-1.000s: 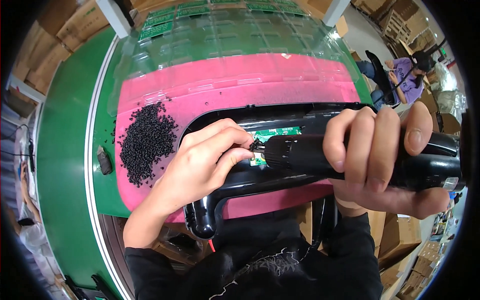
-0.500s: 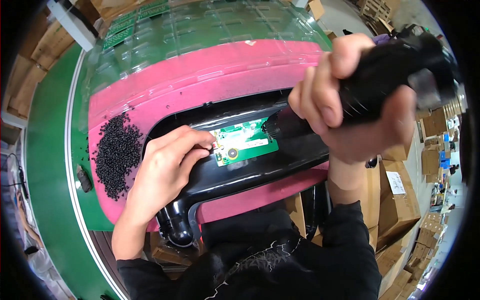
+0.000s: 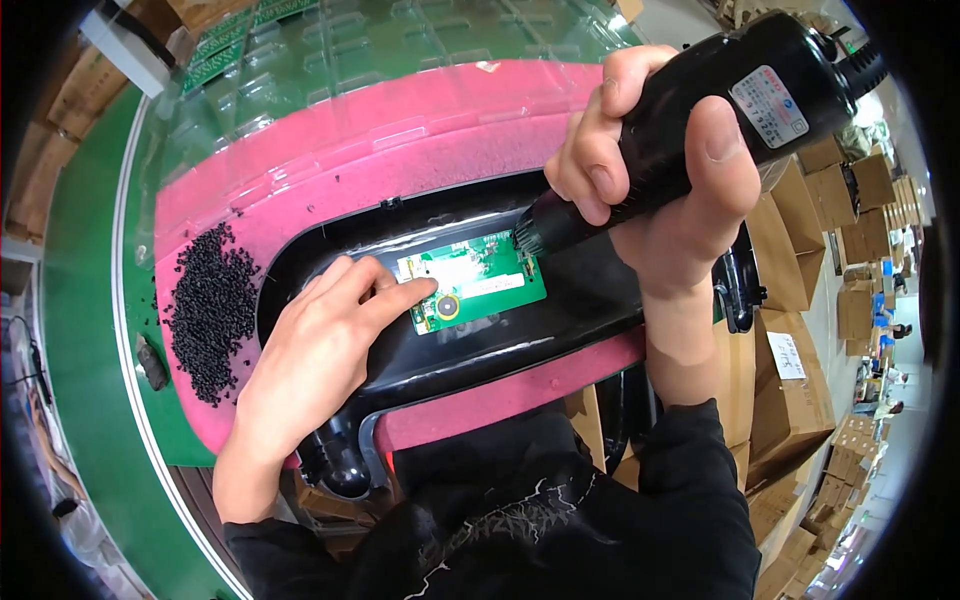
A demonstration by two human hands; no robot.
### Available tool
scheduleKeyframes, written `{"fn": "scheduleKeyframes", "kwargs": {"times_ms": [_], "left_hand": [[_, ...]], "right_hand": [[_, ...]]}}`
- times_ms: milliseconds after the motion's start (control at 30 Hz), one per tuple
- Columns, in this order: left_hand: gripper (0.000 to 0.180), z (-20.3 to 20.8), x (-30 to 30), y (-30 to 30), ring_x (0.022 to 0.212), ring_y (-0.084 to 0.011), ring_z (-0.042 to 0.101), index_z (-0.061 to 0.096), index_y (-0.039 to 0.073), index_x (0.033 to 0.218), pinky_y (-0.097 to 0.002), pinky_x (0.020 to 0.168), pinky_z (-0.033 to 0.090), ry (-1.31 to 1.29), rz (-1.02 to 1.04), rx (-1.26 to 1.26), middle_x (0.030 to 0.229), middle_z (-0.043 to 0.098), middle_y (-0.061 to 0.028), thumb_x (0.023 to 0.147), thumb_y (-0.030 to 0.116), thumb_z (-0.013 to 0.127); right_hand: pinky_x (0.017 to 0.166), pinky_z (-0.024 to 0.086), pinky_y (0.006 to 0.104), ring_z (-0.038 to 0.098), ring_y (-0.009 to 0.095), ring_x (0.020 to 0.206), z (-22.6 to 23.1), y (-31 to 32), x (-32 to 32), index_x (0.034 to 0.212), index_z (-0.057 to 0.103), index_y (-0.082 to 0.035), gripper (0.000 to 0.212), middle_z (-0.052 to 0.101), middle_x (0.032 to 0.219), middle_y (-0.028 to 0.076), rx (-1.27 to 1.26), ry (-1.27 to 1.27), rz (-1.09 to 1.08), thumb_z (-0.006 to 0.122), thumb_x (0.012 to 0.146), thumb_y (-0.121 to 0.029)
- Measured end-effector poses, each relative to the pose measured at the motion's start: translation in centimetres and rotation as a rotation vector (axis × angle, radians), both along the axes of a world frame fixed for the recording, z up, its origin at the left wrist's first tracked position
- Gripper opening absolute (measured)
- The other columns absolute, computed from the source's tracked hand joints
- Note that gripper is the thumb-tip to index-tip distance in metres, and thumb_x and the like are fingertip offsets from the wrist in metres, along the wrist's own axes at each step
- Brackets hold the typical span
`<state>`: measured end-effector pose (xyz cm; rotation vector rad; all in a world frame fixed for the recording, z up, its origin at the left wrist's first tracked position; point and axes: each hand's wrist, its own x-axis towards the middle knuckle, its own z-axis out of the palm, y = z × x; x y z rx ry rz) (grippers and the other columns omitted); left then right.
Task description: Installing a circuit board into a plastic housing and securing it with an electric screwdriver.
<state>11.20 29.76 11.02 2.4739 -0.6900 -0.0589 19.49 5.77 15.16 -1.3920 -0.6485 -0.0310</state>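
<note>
A green circuit board (image 3: pixel 485 291) lies in the hollow of a long black plastic housing (image 3: pixel 570 315). My right hand (image 3: pixel 660 170) is wrapped around a black corded electric screwdriver (image 3: pixel 665 125), tilted with its nose down at the board's upper right corner. The nose hides the exact point of contact. My left hand (image 3: pixel 325 330) reaches over the left part of the housing, one digit stretched onto the board's left end near a round component. Its other fingers are loosely bent and grip nothing visible.
The housing rests on a pink foam mat (image 3: pixel 330 205). A heap of small black screws (image 3: pixel 210 315) sits on its left, beside a dark lump (image 3: pixel 152 362). Clear plastic trays (image 3: pixel 390 90) cover the far side. Cardboard boxes (image 3: pixel 790 385) stand at the right.
The screwdriver has swung lower and left, its nose staying at the board's upper right corner. My left finger and thumb, close together at the board's edge before, have changed to one digit on it.
</note>
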Motion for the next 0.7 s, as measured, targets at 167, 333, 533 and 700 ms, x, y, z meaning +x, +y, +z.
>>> {"fn": "scheduleKeyframes", "kwargs": {"times_ms": [167,333,533,700], "left_hand": [[0.049,0.3,0.1,0.3,0.082,-0.0251,0.056,0.07,0.009,0.115,-0.0374,0.075,0.049,-0.042,-0.019,0.095,0.086,0.055,-0.0076,0.071,-0.009,0.061],[0.052,0.5,-0.1,0.2,0.084,-0.0246,0.055,0.07,0.009,0.118,-0.0369,0.076,0.049,-0.045,-0.022,0.141,0.086,0.053,-0.0075,0.07,-0.009,0.06],[0.054,0.6,-0.3,0.4,0.086,-0.0251,0.056,0.069,0.009,0.119,-0.0369,0.079,0.049,-0.018,-0.017,0.155,0.087,0.053,-0.0074,0.069,-0.01,0.06],[0.046,-0.1,-0.2,0.5,0.084,-0.0273,0.058,0.071,0.007,0.113,-0.0384,0.075,0.049,-0.072,0.028,0.074,0.087,0.057,-0.0092,0.071,-0.01,0.059]], "right_hand": [[0.047,0.037,0.0272,0.043,0.012,0.044,0.1,0.3,-0.3,0.099,0.051,-0.002,0.053,0.05,0.058,0.003,-0.029,-0.036,-0.021,0.048,0.094,-0.055],[0.047,0.036,0.0264,0.042,0.011,0.044,-0.6,1.0,-0.2,0.099,0.051,-0.003,0.053,0.049,0.058,0.003,0.151,0.029,0.065,0.05,0.093,-0.055],[0.047,0.035,0.0257,0.04,0.011,0.044,0.2,1.9,-0.5,0.1,0.052,-0.002,0.049,0.048,0.058,0.003,-0.06,0.062,-0.016,0.053,0.093,-0.05],[0.051,0.035,0.0276,0.042,0.011,0.047,0.3,1.7,-1.5,0.101,0.052,-0.004,0.051,0.049,0.06,0.001,0.04,0.075,-0.072,0.05,0.093,-0.055]]}}
